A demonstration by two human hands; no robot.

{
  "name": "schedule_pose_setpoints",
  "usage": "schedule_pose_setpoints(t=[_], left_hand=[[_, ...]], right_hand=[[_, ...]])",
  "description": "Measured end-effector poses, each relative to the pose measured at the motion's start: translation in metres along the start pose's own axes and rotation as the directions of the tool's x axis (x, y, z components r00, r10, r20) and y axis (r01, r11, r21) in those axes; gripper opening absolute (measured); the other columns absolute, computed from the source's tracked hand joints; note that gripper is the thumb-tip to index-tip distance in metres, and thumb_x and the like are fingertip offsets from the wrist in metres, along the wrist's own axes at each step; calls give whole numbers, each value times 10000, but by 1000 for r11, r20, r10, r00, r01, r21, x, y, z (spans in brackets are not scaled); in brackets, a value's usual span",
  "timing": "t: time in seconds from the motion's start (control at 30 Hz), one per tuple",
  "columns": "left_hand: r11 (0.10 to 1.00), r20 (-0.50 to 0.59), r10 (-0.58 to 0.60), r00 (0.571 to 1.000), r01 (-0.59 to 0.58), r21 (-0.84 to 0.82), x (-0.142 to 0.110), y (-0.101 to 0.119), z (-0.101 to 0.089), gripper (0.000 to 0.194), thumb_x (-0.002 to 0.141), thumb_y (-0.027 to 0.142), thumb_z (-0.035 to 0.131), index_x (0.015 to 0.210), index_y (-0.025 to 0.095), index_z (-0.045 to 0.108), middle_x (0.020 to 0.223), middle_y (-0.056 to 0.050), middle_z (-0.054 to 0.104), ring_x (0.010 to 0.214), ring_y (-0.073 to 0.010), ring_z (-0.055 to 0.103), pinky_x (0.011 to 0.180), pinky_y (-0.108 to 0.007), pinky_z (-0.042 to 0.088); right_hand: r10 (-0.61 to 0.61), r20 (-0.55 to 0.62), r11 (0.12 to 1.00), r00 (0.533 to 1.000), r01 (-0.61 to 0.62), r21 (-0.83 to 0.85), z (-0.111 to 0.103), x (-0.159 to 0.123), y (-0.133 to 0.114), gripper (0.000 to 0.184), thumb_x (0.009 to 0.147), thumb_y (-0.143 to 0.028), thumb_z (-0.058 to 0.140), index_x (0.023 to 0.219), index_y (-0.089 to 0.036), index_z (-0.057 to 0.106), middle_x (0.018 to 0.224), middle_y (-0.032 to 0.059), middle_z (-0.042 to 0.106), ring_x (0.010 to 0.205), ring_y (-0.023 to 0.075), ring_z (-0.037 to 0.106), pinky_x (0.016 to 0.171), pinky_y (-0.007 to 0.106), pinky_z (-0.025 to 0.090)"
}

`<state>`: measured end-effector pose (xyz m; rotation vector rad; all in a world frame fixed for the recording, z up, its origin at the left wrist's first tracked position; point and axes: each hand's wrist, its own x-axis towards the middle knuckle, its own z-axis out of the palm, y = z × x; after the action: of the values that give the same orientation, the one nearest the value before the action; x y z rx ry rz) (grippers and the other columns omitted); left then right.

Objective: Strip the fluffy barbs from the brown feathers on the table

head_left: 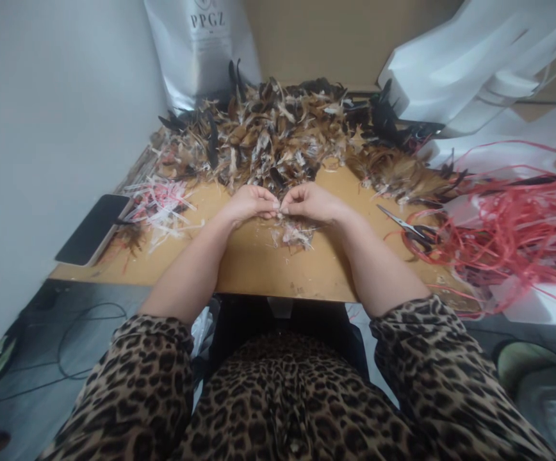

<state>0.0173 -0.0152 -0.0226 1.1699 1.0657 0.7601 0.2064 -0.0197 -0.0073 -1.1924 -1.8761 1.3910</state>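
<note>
My left hand [250, 203] and my right hand [312, 201] meet fingertip to fingertip over the middle of a wooden table [259, 269]. Both are closed in a pinch on a small pale feather [280, 208] held between them. Just below the hands a little clump of pale feathers [294, 234] lies on the wood. Behind the hands a big heap of brown, tan and black feathers [278, 131] spreads across the back of the table.
Scissors [410, 227] lie at the right beside a tangle of red string [508, 230]. Cut red and white strips [160, 203] and a dark phone [93, 229] are at the left. A silver bag [201, 48] and white sheets [474, 61] stand behind.
</note>
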Motion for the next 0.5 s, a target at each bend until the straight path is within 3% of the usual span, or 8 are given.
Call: schedule_pose_setpoints(t=[0.1, 0.3, 0.5], left_hand=[[1000, -17, -15, 1000, 15, -10, -1, 1, 0, 197, 572, 105, 812, 667, 84, 641, 546, -37, 644, 509, -85, 617, 543, -184, 508], [996, 2, 49, 999, -49, 76, -1, 0, -1, 176, 574, 89, 782, 687, 95, 648, 568, -27, 643, 498, -70, 580, 556, -203, 485], [951, 31, 166, 986, -168, 259, 3, -3, -2, 192, 538, 103, 780, 683, 105, 654, 576, -1, 627, 507, -56, 531, 522, -185, 412]], right_hand=[[-1, 45, 1000, 999, 1, 9, 2, -1, 0, 126, 642, -261, 740, 679, -155, 682, 576, -18, 606, 524, 70, 485, 539, 221, 411], [-28, -109, 988, 994, 43, 146, 6, 0, -5, 104, 680, -210, 707, 749, -147, 661, 646, -10, 636, 566, 71, 515, 558, 212, 424], [-12, -108, 986, 994, 30, 166, 11, 6, -1, 105, 680, -67, 639, 740, -148, 611, 598, -32, 597, 520, 65, 498, 536, 203, 421]])
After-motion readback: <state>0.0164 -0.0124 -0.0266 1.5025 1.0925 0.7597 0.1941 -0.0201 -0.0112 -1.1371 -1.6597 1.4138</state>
